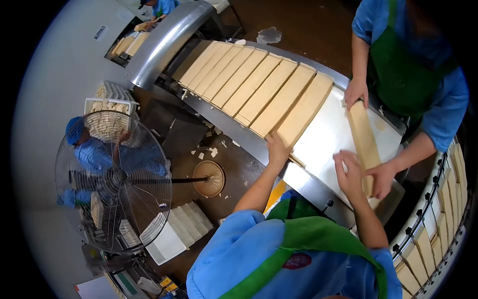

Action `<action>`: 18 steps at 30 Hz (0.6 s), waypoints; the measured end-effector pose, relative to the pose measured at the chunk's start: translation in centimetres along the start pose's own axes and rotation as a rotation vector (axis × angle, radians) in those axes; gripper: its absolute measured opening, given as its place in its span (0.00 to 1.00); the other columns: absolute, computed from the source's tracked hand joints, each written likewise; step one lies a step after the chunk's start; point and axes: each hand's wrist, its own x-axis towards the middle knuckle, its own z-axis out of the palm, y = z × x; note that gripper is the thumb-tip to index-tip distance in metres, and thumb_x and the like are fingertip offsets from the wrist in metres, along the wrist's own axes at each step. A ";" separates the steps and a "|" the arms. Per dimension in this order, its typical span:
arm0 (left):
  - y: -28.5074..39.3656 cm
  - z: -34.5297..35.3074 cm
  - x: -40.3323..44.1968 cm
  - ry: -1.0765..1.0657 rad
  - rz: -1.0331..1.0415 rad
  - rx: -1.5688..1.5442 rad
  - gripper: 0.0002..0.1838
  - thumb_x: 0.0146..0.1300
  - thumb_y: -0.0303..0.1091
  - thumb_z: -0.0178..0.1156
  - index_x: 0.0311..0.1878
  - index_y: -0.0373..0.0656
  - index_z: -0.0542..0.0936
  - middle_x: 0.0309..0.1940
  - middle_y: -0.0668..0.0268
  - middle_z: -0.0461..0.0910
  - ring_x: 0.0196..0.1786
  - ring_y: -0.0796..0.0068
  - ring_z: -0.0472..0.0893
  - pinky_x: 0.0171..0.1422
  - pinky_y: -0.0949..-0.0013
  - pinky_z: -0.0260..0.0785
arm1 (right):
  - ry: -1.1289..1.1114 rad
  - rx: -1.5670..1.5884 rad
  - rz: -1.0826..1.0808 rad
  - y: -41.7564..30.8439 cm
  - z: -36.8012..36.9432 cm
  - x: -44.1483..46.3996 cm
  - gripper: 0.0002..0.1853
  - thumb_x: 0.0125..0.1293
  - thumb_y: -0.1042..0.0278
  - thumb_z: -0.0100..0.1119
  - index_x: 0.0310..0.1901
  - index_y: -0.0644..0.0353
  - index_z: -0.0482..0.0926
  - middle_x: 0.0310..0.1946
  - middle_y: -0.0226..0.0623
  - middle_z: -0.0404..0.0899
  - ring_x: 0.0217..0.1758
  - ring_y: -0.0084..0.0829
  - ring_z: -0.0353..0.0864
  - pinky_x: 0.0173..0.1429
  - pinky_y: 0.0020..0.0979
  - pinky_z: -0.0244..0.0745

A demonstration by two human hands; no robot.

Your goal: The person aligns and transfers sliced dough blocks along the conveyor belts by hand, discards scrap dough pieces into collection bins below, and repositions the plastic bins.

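Observation:
Long pale-yellow slabs (239,79) lie side by side in a row on the metal conveyor table. At the near end of the last slab (307,107), my left hand (279,148) has its fingers closed against the corner. My right hand (350,174) is raised over the white surface (321,137), fingers apart and nothing seen in them. Just beside it, a co-worker's two hands hold another pale slab (364,137) at both ends, turned at an angle to the row. I cannot tell whether my right fingertips touch that slab.
A metal hood (172,40) spans the conveyor's far end. A large wire fan (119,174) stands on the left, with a person behind it and a basket of pale pieces (107,119). White scraps (214,152) litter the floor. On the right, a curved conveyor (420,249) carries more slabs.

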 end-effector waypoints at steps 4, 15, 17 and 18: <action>-0.6 0.0 0.9 -0.126 0.069 0.086 0.51 0.44 0.41 0.75 0.64 0.25 0.56 0.56 0.40 0.61 0.58 0.41 0.67 0.63 0.55 0.65 | -0.031 -0.143 0.026 6.3 6.0 5.1 0.14 0.58 0.68 0.58 0.45 0.64 0.78 0.48 0.50 0.78 0.55 0.50 0.72 0.61 0.46 0.65; 0.3 0.4 1.0 -0.157 0.220 0.485 0.52 0.50 0.55 0.69 0.65 0.24 0.56 0.48 0.45 0.71 0.44 0.48 0.76 0.49 0.58 0.73 | -0.203 -0.512 0.558 12.2 12.9 21.9 0.38 0.66 0.41 0.47 0.72 0.53 0.54 0.73 0.52 0.44 0.70 0.51 0.58 0.68 0.47 0.59; 0.3 0.3 1.1 -0.145 0.242 0.524 0.53 0.49 0.57 0.69 0.65 0.24 0.56 0.48 0.46 0.71 0.45 0.49 0.77 0.48 0.60 0.74 | -0.226 -0.517 0.601 12.4 13.3 23.6 0.38 0.66 0.36 0.44 0.72 0.48 0.55 0.74 0.52 0.43 0.71 0.52 0.58 0.69 0.44 0.60; 0.3 0.3 1.2 -0.150 0.242 0.534 0.53 0.50 0.57 0.69 0.65 0.24 0.57 0.47 0.46 0.71 0.45 0.50 0.77 0.48 0.60 0.74 | -0.211 -0.518 0.610 12.4 13.3 24.1 0.38 0.66 0.36 0.44 0.72 0.48 0.55 0.74 0.52 0.43 0.71 0.52 0.58 0.69 0.44 0.60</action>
